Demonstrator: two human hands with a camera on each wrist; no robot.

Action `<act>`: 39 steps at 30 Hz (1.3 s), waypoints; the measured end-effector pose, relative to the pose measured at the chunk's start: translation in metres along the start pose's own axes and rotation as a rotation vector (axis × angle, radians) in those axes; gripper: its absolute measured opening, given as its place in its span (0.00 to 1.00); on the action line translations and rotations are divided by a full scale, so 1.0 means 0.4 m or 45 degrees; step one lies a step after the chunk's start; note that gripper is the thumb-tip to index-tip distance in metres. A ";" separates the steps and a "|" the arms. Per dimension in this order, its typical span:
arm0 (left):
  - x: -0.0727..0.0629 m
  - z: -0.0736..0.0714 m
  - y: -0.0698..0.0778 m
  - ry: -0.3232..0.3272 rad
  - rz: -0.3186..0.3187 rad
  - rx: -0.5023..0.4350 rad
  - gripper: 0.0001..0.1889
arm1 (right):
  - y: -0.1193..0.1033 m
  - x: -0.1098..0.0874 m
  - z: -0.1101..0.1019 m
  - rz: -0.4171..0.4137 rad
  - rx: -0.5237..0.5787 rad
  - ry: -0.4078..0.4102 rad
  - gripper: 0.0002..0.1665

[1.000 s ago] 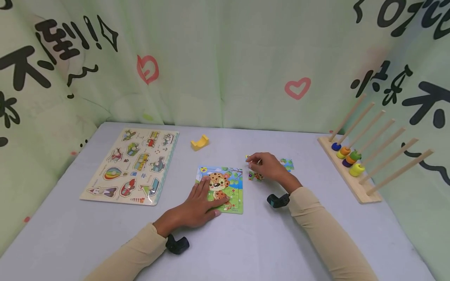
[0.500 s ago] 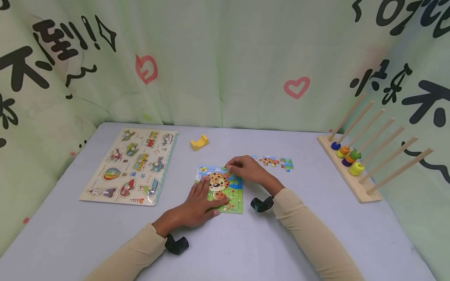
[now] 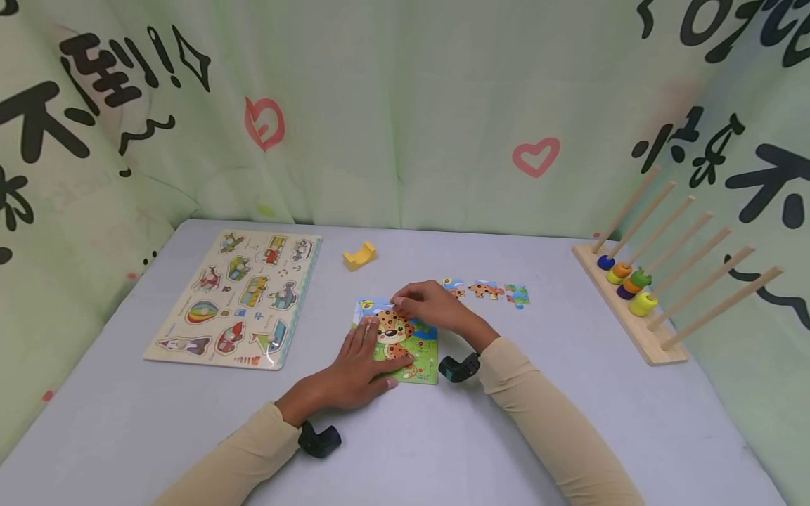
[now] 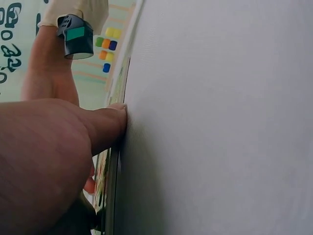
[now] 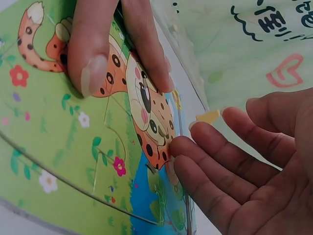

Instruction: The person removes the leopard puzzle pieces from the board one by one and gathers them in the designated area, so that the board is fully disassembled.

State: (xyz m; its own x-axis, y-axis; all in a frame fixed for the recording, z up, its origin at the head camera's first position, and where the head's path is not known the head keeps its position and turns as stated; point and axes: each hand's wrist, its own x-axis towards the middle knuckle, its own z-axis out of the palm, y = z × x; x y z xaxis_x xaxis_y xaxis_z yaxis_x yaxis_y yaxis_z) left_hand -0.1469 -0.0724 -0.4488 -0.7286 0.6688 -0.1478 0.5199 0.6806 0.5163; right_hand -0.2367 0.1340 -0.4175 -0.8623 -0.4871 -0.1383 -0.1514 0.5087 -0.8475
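A square puzzle board [image 3: 424, 355] with a cartoon leopard in a green meadow lies on the table. My left hand [image 3: 354, 365] rests flat on its left side, fingers spread over the picture and thumb at the lower edge. At the board's top edge is my right hand [image 3: 436, 309], fingers loosely bent. In the right wrist view its fingertips meet the board beside the leopard's head [image 5: 149, 112], and no piece shows in the fingers. Right of the board lie a leopard-patterned puzzle piece [image 3: 486, 289] and a green-blue piece [image 3: 517, 295]; another piece [image 3: 453, 285] sits beside the hand.
A large picture board of vehicles [image 3: 243, 302] lies at the left. A yellow curved block [image 3: 360, 257] is behind the puzzle. On the right stands a wooden peg rack [image 3: 633, 309] with coloured beads on some pegs. A printed curtain [image 3: 399, 119] encloses the table's back.
My right hand has moved left from the loose pieces to the board's top edge, then a little further left along it, uncovering the row of pieces. The left hand stays put.
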 end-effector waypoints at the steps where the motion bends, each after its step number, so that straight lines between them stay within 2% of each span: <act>1: 0.001 -0.001 0.001 -0.001 -0.001 0.002 0.24 | 0.000 0.002 0.001 0.002 0.001 -0.008 0.17; 12: 0.002 0.009 0.001 -0.001 -0.012 0.003 0.23 | 0.003 0.006 0.012 0.106 0.065 -0.059 0.19; 20: 0.004 0.011 0.001 0.015 -0.017 0.017 0.23 | 0.015 0.009 0.013 0.131 0.160 -0.034 0.15; 24: 0.002 0.004 -0.001 0.014 -0.007 0.006 0.24 | 0.011 0.011 0.013 0.116 0.098 -0.047 0.16; 30: -0.001 0.006 -0.002 0.016 -0.002 -0.006 0.23 | 0.000 0.008 0.021 0.077 -0.119 0.038 0.14; 33: 0.000 0.009 -0.004 0.013 -0.002 -0.003 0.23 | -0.006 0.003 0.019 0.088 -0.130 0.014 0.14; 39: -0.001 0.007 -0.004 0.016 0.002 0.001 0.23 | -0.015 -0.003 0.013 0.076 -0.059 -0.021 0.14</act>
State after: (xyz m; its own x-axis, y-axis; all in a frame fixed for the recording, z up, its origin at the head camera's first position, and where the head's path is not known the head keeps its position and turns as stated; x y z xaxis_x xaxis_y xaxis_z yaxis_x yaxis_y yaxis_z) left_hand -0.1461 -0.0729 -0.4518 -0.7334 0.6659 -0.1368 0.5212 0.6800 0.5157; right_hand -0.2320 0.1278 -0.4151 -0.8626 -0.4661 -0.1969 -0.1223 0.5696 -0.8127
